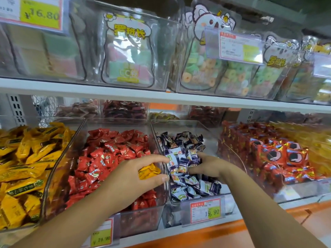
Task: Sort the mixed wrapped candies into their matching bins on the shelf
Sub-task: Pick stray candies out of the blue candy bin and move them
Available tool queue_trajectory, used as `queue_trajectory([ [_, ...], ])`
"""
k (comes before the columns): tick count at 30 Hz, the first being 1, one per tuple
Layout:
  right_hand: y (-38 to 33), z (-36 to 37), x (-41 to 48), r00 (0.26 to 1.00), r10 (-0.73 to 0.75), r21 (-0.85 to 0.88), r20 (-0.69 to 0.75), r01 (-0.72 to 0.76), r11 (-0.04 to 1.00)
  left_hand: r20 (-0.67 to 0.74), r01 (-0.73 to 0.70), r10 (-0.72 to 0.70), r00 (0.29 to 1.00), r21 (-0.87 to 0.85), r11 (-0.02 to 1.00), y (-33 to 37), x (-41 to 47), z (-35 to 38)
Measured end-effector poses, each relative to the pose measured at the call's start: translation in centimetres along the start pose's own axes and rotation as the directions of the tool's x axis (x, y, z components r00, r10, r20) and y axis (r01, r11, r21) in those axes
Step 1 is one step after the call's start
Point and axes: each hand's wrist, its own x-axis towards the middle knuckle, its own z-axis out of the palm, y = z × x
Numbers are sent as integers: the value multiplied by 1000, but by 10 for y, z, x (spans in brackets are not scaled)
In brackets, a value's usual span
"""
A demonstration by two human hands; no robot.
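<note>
My left hand (133, 174) grips a yellow wrapped candy (148, 171) above the wall between the red candy bin (157, 208) and the purple-and-white candy bin (202, 126). My right hand (207, 167) lies in the purple-and-white bin with its fingers curled into the candies (182, 165); whether it holds one I cannot tell. Red wrapped candies (111, 158) fill the middle bin. At the far left sits the bin of yellow wrapped candies (26, 158).
Right of the purple bin stand red packets with dark round faces (279, 156) and golden wrappers (308, 140). Price tags (206, 210) hang on the bin fronts. An upper white shelf (125, 92) carries clear boxes of gummy bags (127, 51).
</note>
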Motion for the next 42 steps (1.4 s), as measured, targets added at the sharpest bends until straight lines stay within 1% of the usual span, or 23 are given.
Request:
queue_trajectory([
  [3,3,0,6,998,5,31,56,-6,1000,-12,3,-3,1000,4,1000,2,0,-1],
  [6,4,0,6,999,-35,65,2,35,997,-3,5,-5,1000,-14,1000,-1,0,1],
  [8,8,-4,9,995,-61,187,-73,74,980,-9,-2,2,1000,-3,1000,-1,1,1],
  [10,8,-7,10,986,-99,338,-133,139,931,-17,-14,14,1000,6,1000,-1,1,1],
  [13,-4,-15,4,958,-203,427,-202,273,862,-16,-18,18,1000,17,1000,1,2,1],
  [14,-10,-18,-1,946,-272,455,-176,323,830,-15,-19,20,1000,21,1000,1,1,1],
  [16,-23,-27,-18,909,-417,524,-14,362,771,-18,-30,30,999,35,999,0,2,0],
  [17,-27,-32,-26,892,-449,516,51,362,777,-22,-36,37,999,43,998,0,2,0],
  [18,-27,-37,-31,890,-450,473,68,369,800,-23,-44,45,999,53,998,-1,2,0],
  [20,-18,-43,-27,927,-370,324,-53,367,872,-25,-57,59,998,63,996,-1,2,0],
  [22,-6,-41,-22,948,-264,142,-177,290,947,-31,-58,60,998,66,996,-2,2,0],
  [24,6,-34,-13,969,-200,25,-143,205,978,-32,-53,55,998,63,997,-1,2,0],
  [26,7,-27,-10,962,-230,-5,-147,232,973,-32,-50,52,998,69,996,-1,2,0],
  [29,-6,-21,-11,890,-359,58,-279,389,919,-28,-45,47,999,73,996,-1,2,0],
  [30,-12,-18,-13,864,-412,68,-290,448,891,-29,-45,47,998,70,997,-1,2,0],
  [32,-29,-3,-18,819,-525,45,-231,548,835,-32,-45,47,998,60,997,-1,3,0],
  [33,-36,7,-18,795,-577,-11,-184,586,810,-34,-44,46,998,59,997,-1,3,0],
  [35,-44,25,-9,775,-626,-240,-84,594,767,-42,-42,45,998,60,997,-1,4,0],
  [36,-45,31,-4,799,-598,-343,-58,547,764,-44,-41,43,998,58,997,-1,3,0],
  [37,-46,34,0,823,-563,-375,-73,500,781,-45,-40,43,998,52,998,-1,3,1],
  [38,-45,35,3,827,-550,-346,-116,486,803,-44,-41,43,998,44,998,0,2,1],
  [40,-42,31,5,798,-565,-263,-209,511,818,-43,-48,50,998,38,998,0,2,1],
  [42,-37,23,4,791,-550,-187,-266,518,835,-49,-67,69,996,49,997,0,1,0],
])
